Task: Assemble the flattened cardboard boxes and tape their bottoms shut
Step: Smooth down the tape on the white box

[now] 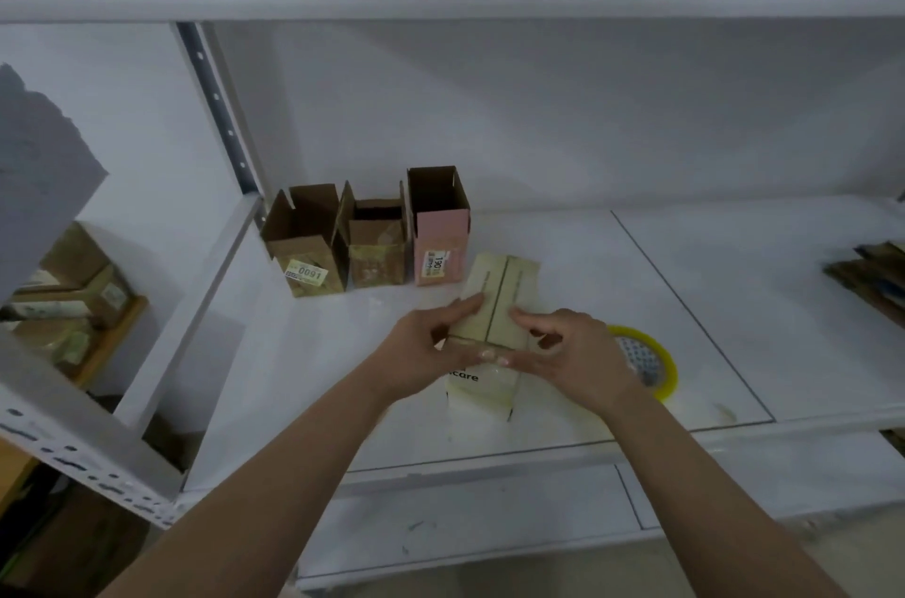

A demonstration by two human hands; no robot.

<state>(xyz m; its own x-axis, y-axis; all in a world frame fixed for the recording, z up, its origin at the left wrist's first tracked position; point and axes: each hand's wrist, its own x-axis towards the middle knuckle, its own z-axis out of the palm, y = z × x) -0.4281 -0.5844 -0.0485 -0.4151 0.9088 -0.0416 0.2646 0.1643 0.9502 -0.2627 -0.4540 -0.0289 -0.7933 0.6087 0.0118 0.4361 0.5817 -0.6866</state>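
Observation:
A pale cream cardboard box [499, 288] lies on its side on the white shelf [636, 303], its closed flaps with a centre seam facing up. My left hand [431, 352] grips its near left edge, thumb along the front rim and fingers on top. My right hand [573, 352] holds the near right edge with curled fingers. A roll of clear tape with a yellow core [646, 362] lies just right of my right hand, partly hidden by it.
Three upright open boxes stand behind: a brown box [306, 244], a second brown box [377, 249] and a pink box [440, 230]. Flat cardboard [871, 274] is stacked at the far right. A metal upright [215, 107] and more boxes [73, 293] are at left.

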